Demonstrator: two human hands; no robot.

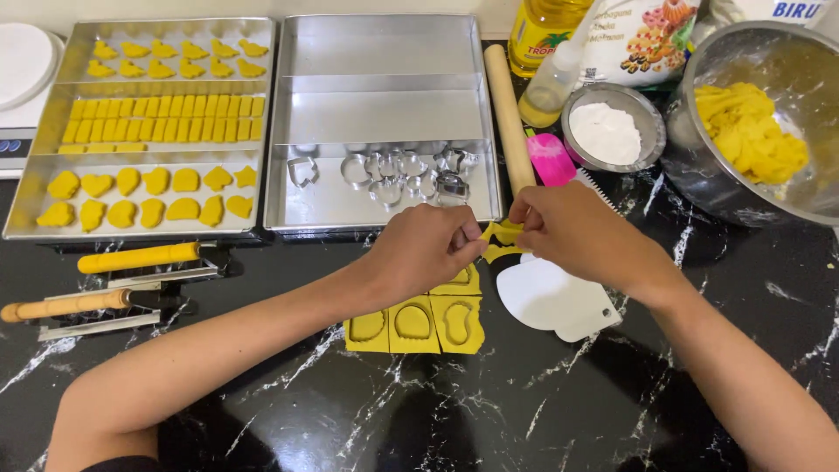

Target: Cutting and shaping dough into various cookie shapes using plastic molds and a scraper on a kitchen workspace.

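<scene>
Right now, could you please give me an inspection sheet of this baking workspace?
Surface: black marbled counter, dough sheet with three cut shapes on it.
Job's things: yellow dough scrap pinched between both hands; white scraper beside it.
Clutter: left tray filled with yellow cut-outs; right tray holding metal cutters; rolling pin; flour bowl; large dough bowl; two yellow-handled tools.
Hands: left hand and right hand both gripping the scrap.
Cables: nothing seen.
Surroundings: oil bottle, bags behind.

Glossy marble-look counter (542, 411); shiny metal trays (384, 114); matt yellow dough (415, 325).
</scene>
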